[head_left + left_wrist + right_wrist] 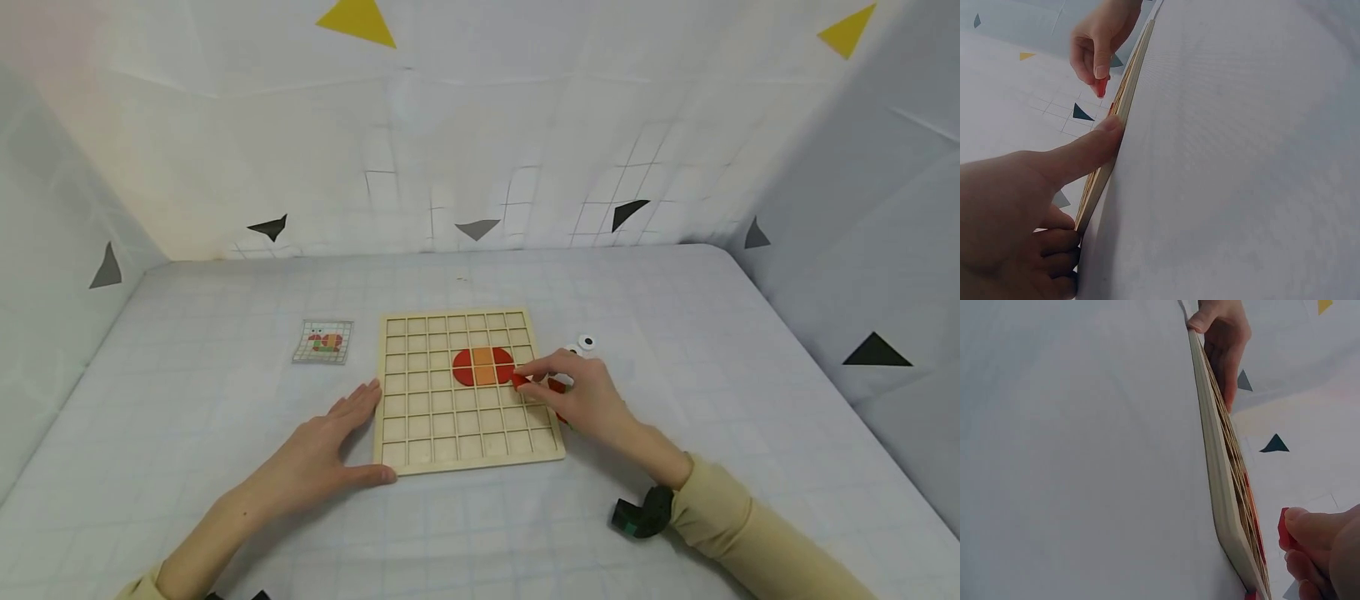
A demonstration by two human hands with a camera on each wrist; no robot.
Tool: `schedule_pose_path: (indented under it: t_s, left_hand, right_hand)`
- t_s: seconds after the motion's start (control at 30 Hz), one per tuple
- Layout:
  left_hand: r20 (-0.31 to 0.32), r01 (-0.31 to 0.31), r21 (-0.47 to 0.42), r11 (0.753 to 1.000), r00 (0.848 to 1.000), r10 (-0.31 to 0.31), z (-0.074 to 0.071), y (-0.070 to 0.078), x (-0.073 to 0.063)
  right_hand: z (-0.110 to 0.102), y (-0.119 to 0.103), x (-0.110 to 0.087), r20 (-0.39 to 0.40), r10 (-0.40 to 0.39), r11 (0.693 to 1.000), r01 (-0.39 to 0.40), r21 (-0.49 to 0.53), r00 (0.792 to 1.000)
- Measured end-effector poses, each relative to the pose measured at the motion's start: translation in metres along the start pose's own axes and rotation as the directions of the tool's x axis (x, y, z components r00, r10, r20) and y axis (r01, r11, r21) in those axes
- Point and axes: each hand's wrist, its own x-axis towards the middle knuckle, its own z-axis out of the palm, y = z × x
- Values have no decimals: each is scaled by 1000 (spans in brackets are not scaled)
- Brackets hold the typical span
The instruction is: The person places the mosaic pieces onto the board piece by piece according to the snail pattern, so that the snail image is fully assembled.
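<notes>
Pale wood in the head view: a square gridded board [442, 427] lies on the bench [450, 537], flat red and orange tiles [483, 357] forming a rounded shape in its cells. The right hand [588, 398] pinches a small red piece [519, 380] beside them; the left hand [318, 457], spread wide, touches the board's left side. From the left wrist, the piece looks tapered. From the right wrist, it is above the board, thick-edged.

Card [322, 342] left of board [431, 425], tiles [485, 356] on board, discs [587, 342] right, beyond right hand [585, 393]
</notes>
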Motion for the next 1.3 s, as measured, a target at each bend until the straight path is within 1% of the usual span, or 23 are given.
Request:
schedule_pose_path:
  t_s: [0.3, 0.47, 0.73, 0.87, 1.07, 1.3]
  left_hand:
    - [-12, -12, -10, 1000, 1000, 12, 0, 0, -1]
    - [-7, -7, -11, 1000, 1000, 7, 0, 0, 0]
    - [-2, -1, -8, 1000, 1000, 1, 0, 0, 0]
    - [-5, -5, -9, 1000, 1000, 5, 0, 0, 0]
    - [-6, -6, -11, 1000, 1000, 6, 0, 0, -1]
    - [-6, -4, -13, 1000, 1000, 4, 0, -1, -1]
  right_hand:
    - [10, 3, -6, 4, -6, 1000, 6, -16, 1000]
    - [13, 5, -8, -3, -23, 1000, 23, 8, 1000]
    - [16, 8, -7, -16, -125, 992, 125, -18, 992]
    - [16, 9, -7, -5, -161, 987, 161, -21, 987]
    - [16, 9, -8, 28, -170, 985, 171, -11, 985]
    - [17, 9, -8, 23, -172, 985, 172, 7, 985]
